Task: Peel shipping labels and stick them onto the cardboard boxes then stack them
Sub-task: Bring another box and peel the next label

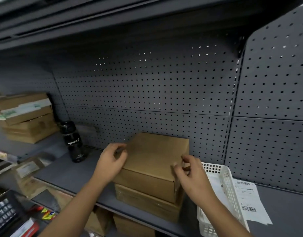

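A plain brown cardboard box sits on top of a second brown box on the grey shelf. My left hand holds the top box's left edge with curled fingers. At the box's right front corner, my right hand has its fingers curled round the side flap. No label shows on the top face. A white shipping label sheet with barcodes lies to the right, partly under a white basket.
A black sport bottle stands left of the boxes by the pegboard back wall. A stack of labelled boxes sits at far left. More boxes lie on the shelf below. A keypad device is bottom left.
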### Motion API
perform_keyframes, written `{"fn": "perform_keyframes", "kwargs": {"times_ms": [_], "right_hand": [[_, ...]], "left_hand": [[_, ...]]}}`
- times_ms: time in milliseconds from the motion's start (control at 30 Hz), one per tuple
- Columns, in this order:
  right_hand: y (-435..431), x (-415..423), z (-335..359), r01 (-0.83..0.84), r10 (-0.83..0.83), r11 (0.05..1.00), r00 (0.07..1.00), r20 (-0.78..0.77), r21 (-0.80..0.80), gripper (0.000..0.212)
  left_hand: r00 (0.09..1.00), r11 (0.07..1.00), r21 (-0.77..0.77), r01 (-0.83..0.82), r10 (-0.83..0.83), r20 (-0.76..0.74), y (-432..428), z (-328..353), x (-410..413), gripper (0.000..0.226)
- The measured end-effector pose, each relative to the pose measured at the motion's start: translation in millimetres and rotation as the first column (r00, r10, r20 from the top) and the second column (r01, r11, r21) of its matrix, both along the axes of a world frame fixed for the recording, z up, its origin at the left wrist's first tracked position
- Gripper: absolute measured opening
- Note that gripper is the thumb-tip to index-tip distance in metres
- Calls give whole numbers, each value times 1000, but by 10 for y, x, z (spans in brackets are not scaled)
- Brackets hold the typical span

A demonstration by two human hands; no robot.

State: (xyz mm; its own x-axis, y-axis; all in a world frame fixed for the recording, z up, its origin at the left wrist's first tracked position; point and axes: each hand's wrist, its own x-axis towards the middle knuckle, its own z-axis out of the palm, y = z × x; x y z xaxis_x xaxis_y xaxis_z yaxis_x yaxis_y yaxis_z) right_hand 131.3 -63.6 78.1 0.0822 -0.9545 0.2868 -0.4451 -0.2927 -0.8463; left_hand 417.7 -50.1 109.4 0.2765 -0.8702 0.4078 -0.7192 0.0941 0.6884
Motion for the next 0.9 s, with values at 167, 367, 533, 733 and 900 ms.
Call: {"fn": "perform_keyframes", "kwargs": {"times_ms": [167, 367, 533, 733, 900], "right_hand": [[-26, 93, -39, -43, 26, 992, 989, 143, 115, 64], [-8, 239, -147, -139, -35, 912, 911, 412, 386, 79], [32, 331, -128, -148, -51, 905, 893, 448, 398, 93], [19, 335, -120, -217, -65, 876, 831, 552, 431, 90], [31, 158, -64, -226, -66, 891, 794, 605, 394, 92]], "left_hand": [[978, 982, 188, -34, 71, -195, -131, -48, 288, 38], [533, 915, 314, 254, 138, -835, -147, -111, 245, 33], [469, 915, 290, 281, 133, -873, -133, -133, 181, 42], [485, 920, 289, 263, 133, -864, -64, -133, 127, 44], [489, 928, 272, 253, 119, -864, 5, -82, -12, 46]]}}
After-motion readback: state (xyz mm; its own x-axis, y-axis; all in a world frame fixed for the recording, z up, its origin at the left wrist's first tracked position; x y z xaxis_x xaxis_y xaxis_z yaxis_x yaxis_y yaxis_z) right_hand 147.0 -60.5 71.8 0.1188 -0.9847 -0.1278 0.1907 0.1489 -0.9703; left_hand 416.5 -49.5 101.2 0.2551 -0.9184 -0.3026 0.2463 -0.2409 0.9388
